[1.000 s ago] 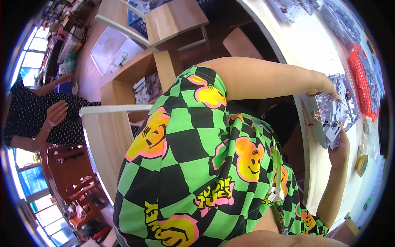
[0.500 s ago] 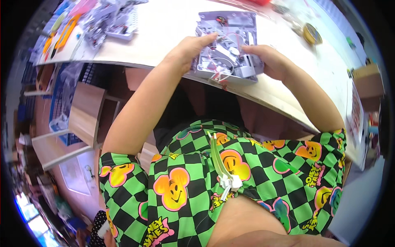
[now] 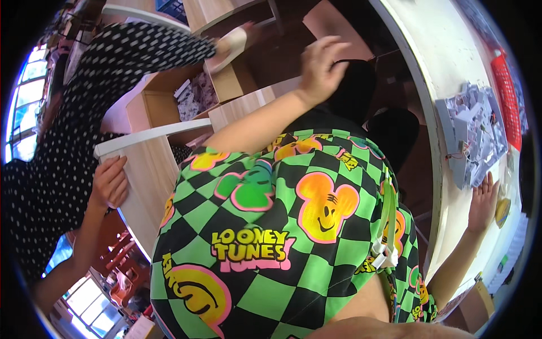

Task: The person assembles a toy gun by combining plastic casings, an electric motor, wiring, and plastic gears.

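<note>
My left hand is raised off the table, over my lap, with its fingers loosely bent and apart. Nothing shows in it. At the right, my right hand lies with stretched fingers at the edge of a grey plastic housing on the table. The fingertips seem to touch it. White and grey parts with thin wires fill the housing, but single parts are too small to make out.
A red basket and a yellow tape roll are on the white table. To my left, a person in dotted clothing rests a hand on a wooden chair. A cardboard box of parts stands behind.
The view has swung left. My left hand has let go of the housing and moved away to the left. My right hand remains by it. The person in dotted clothing now shows much more.
</note>
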`<move>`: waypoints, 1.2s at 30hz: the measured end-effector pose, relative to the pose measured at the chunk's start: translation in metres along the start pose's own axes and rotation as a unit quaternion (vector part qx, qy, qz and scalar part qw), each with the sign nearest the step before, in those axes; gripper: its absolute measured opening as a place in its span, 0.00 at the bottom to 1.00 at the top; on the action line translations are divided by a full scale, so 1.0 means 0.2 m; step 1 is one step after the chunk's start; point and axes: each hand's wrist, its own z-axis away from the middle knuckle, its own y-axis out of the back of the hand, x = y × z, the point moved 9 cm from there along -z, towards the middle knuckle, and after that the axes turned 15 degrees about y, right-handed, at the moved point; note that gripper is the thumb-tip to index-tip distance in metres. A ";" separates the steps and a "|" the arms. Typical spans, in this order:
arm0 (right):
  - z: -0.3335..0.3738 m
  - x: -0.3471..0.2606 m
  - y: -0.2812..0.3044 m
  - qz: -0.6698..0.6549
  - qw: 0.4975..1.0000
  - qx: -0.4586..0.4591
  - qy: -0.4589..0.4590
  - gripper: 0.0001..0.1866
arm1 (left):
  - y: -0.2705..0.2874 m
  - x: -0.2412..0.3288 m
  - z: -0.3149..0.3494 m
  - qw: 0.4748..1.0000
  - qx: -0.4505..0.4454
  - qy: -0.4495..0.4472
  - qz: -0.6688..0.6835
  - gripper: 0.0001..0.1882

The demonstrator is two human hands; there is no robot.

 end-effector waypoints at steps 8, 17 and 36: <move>-0.07 0.09 0.10 0.070 0.984 0.062 0.152 0.27 | 0.65 -1.31 0.79 0.768 -0.154 0.430 -0.449 0.28; -0.27 0.05 0.21 0.096 0.965 0.043 0.239 0.22 | 0.62 -1.54 0.89 0.621 -0.463 0.442 -0.453 0.45; -0.66 0.21 -0.14 0.242 0.951 0.012 0.193 0.22 | 0.36 -1.83 0.62 0.531 -0.535 0.517 -0.406 0.59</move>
